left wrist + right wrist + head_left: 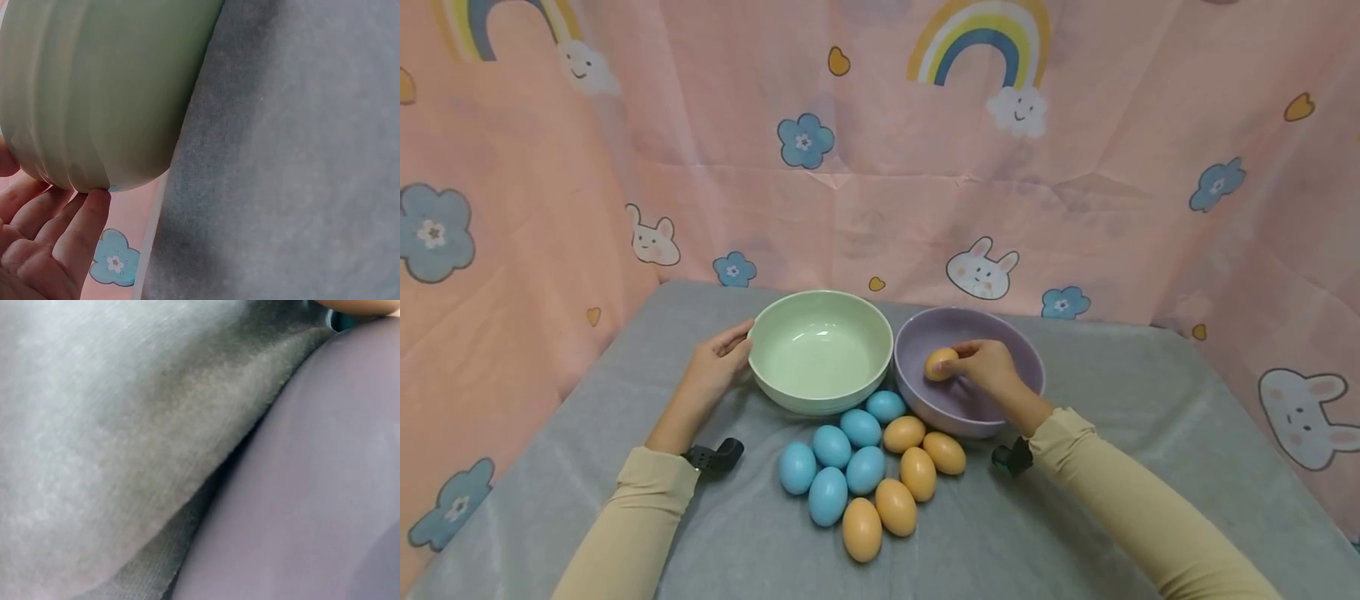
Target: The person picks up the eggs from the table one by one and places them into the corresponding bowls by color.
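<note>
On the grey cloth stands a light green bowl (820, 350). My left hand (718, 358) rests against its outer left side; in the left wrist view the left hand's fingertips (94, 203) touch the green wall. Beside it on the right is a purple bowl (1015, 362). Within its rim, my right hand (988, 364) pinches an orange egg (938, 364) between thumb and fingers. Whether this egg touches the bowl is unclear. In front of the bowls lie several blue eggs (831, 446) and, to their right, several orange eggs (897, 507). The right wrist view shows mainly purple bowl wall and cloth.
Grey cloth (1112, 367) covers the table. A pink curtain (880, 217) with rainbows, flowers and rabbits hangs behind and on both sides. Black wrist straps with cameras show near both cuffs, the left camera (727, 455) close to the cloth. The two bowls stand side by side.
</note>
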Tool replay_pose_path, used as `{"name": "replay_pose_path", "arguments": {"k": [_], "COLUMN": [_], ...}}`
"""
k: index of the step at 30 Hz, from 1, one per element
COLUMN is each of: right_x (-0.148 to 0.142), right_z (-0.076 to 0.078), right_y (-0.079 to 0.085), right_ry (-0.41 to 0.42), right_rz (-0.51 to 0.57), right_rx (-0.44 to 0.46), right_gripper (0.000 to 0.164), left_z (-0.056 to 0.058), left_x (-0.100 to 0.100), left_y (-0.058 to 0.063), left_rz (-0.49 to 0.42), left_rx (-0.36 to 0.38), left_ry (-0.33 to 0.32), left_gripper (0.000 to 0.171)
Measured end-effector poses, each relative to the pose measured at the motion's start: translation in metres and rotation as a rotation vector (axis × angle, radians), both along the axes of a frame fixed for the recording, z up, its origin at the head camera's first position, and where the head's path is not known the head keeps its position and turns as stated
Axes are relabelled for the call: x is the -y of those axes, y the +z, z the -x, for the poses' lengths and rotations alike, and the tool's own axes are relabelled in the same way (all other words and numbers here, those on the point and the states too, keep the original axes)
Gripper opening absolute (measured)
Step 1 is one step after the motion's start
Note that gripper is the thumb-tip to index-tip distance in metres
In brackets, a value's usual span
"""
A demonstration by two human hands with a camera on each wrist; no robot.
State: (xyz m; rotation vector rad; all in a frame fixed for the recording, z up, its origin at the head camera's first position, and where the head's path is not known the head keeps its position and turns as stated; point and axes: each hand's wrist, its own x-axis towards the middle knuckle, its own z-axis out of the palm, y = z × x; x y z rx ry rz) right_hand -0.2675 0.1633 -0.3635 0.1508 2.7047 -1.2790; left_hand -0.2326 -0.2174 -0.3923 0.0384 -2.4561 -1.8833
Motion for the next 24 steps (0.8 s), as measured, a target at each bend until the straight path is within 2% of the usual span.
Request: {"name": "replay_pose_path", "arguments": {"k": [13, 24], "right_x": [-0.0012, 0.0003], "right_z": [0.0031, 0.0042], "right_y": [-0.0034, -0.0029], "right_ry": [-0.002, 0.018], "right_rz": [-0.002, -0.049], "right_rx": [0.015, 0.036], "right_gripper": [0.056, 0.056], "left_z": [-0.0011, -0.0006], "left_x": [0.0001, 0.0002], "left_y": [0.0001, 0.0013], "left_rz": [-0.005, -0.007], "left_rx": [0.01, 0.013], "left_ry": [0.006, 0.011], "left_gripper": [0.051, 0.051]}}
